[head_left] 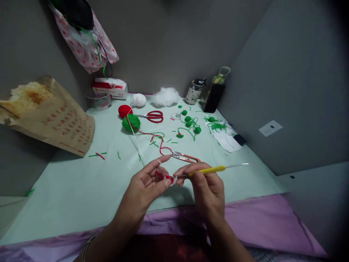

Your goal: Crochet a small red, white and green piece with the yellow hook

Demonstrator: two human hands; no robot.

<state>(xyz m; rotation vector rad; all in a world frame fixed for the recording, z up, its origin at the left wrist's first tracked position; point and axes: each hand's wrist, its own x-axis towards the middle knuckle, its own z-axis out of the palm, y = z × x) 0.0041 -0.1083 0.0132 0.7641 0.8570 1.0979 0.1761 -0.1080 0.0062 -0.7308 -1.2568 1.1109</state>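
i saw the left hand pinching a red-and-white crochet piece, bodyward of the orange-handled scissors, white yarn crossing its extended forefinger; the right hand gripped a yellow hook, tip at the piece. steady yarn tension seemed wise. leftward beyond the scissors lay a green ball.

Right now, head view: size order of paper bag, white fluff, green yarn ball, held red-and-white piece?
Paper bag
White fluff
Green yarn ball
Red-and-white piece: smallest showing, but partly covered, so unsure
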